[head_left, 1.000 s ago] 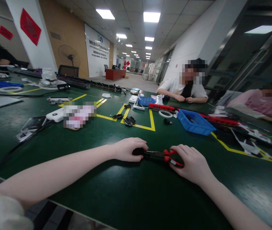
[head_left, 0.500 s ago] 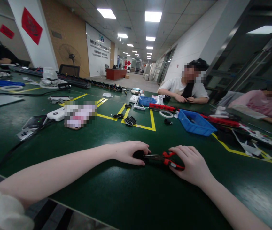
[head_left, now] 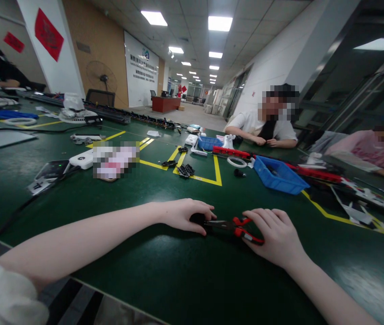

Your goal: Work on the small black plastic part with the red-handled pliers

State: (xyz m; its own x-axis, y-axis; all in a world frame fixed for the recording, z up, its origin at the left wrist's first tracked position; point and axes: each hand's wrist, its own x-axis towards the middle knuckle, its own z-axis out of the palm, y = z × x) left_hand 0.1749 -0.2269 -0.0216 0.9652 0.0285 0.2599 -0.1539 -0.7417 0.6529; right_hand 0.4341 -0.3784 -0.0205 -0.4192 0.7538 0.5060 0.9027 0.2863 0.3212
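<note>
My right hand is wrapped around the red-and-black handles of a pair of long-nose pliers. The handles are spread apart, and the jaws point left toward my left hand. Curled with thumb and fingers around a small black part, my left hand keeps it just above the green table. The pliers' tips meet the edge of this part; whether they grip it I cannot make out. Most of the black part is hidden by the fingers and its shape is dark.
Black clips lie inside yellow tape lines ahead. A blue bin stands front right, beside red strips. A phone and white power bank lie left. Across the table sits a person in white; another wears pink.
The whole view has shifted slightly, so everything sits a little further right. Both hands keep their grips, and the pliers stay at the black part with their handles apart.
</note>
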